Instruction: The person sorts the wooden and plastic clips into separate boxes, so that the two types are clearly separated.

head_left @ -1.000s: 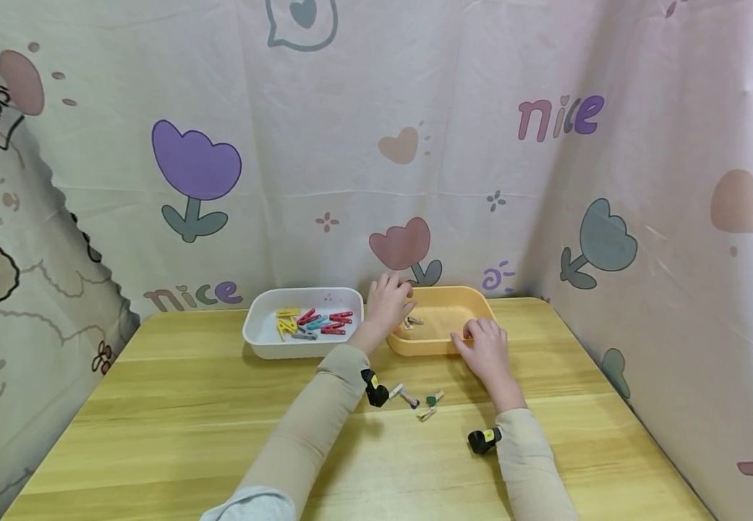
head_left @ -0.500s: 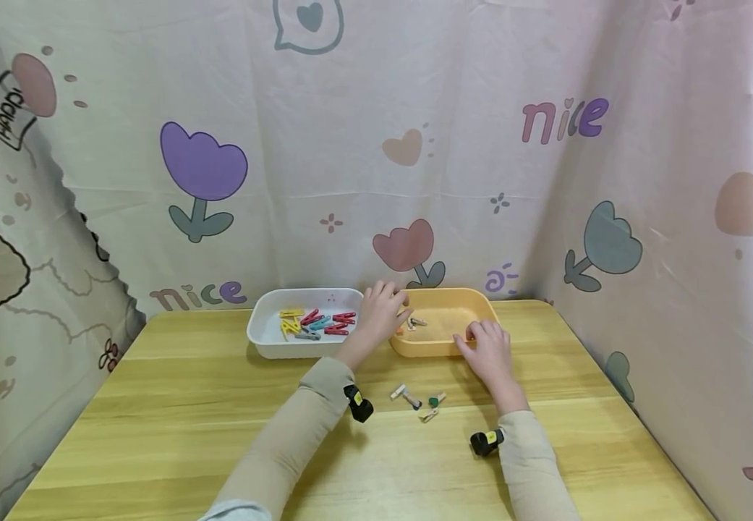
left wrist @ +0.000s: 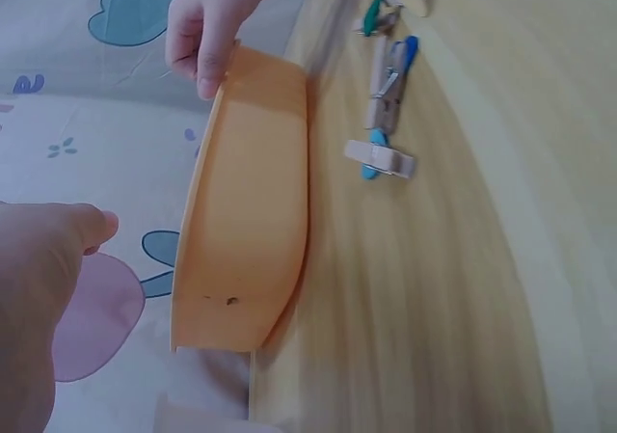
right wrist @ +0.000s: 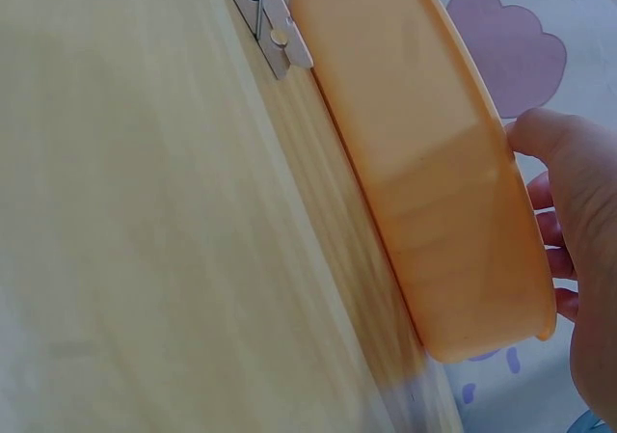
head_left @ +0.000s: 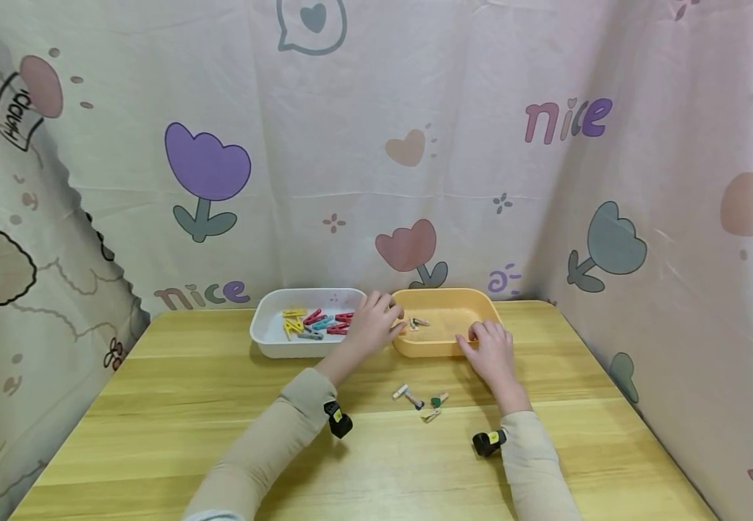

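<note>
My right hand [head_left: 492, 353] holds the near right rim of a yellow plastic tub [head_left: 437, 349], thumb outside and fingers over the inside. At the tub's left end, my left hand [head_left: 371, 323] hovers above the gap beside the white tub [head_left: 298, 350], fingers loosely bent; no held object shows. A few small wooden clothespins [head_left: 419, 322] lie inside the yellow tub. On the table before it lie several more, among them one with a green part [head_left: 440, 399] and a pale one [left wrist: 380, 156] crossing a blue piece.
Inside the white tub are yellow clothespins [head_left: 294, 326], red clothespins [head_left: 314, 316] and blue-grey ones. Both tubs stand at the back of the wooden table [head_left: 174, 420], close to a printed curtain [head_left: 324, 174]. A black wrist camera [head_left: 338, 420] sits on the left forearm.
My left hand has drawn left and slightly back, from over the yellow tub's left end toward the white tub. The right hand keeps its hold on the rim. The head view has shifted slightly.
</note>
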`<state>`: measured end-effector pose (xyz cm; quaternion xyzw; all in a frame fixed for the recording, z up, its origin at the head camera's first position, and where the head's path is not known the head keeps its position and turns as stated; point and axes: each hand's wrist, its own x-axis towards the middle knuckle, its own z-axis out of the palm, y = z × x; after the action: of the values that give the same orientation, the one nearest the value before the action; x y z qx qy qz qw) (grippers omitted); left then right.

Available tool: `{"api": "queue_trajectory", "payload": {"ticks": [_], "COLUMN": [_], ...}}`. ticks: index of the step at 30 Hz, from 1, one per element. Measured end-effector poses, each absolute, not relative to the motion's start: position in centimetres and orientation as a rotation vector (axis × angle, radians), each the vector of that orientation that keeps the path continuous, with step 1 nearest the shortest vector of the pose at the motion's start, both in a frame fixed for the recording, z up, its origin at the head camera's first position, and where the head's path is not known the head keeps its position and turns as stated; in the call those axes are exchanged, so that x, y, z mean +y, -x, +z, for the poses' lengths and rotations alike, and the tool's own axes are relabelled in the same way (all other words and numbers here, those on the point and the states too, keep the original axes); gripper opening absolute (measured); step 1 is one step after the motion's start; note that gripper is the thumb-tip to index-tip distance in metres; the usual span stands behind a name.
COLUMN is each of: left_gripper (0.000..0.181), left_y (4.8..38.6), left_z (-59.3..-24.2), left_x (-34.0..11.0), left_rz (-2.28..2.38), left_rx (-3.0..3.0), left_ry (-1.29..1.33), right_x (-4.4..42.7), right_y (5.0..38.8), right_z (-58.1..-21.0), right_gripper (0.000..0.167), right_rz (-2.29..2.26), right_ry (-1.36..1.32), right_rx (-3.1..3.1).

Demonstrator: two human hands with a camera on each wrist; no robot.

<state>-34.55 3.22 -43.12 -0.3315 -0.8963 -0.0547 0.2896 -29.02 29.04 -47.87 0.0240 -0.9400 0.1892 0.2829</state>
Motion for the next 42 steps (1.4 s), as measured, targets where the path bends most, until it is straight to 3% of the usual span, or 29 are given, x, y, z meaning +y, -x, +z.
{"api": "queue_trajectory", "payload": {"ticks": [42], "left_gripper": [0.026], "left_y": [29.8], "left_z": [-47.4], "left_x": [0.1], "left_rz": [0.109], "left_rx": [-2.192], "left_ry": [1.538], "right_x": [29.1], "right_y": [29.0], "right_z": [-47.7], "right_gripper": [0.028], "right_rz": [0.511], "right_ry": [-0.063], "right_rx": [-2.543]}}
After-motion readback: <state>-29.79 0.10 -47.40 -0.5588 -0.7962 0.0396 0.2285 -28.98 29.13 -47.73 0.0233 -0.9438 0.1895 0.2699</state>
